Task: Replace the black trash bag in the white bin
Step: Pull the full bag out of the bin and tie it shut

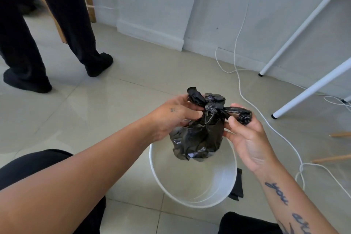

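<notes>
both left hand (171, 118) and right hand (248, 138) pinch-tight on black trash bag (199, 137) between them, above white bin (199, 182)

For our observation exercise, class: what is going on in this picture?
A person holds a knotted black plastic trash bag above a round white plastic bin on the tiled floor. The left hand grips one tied end, the right hand pinches the other. The bin shows no liner inside. A flat black piece lies beside it.
</notes>
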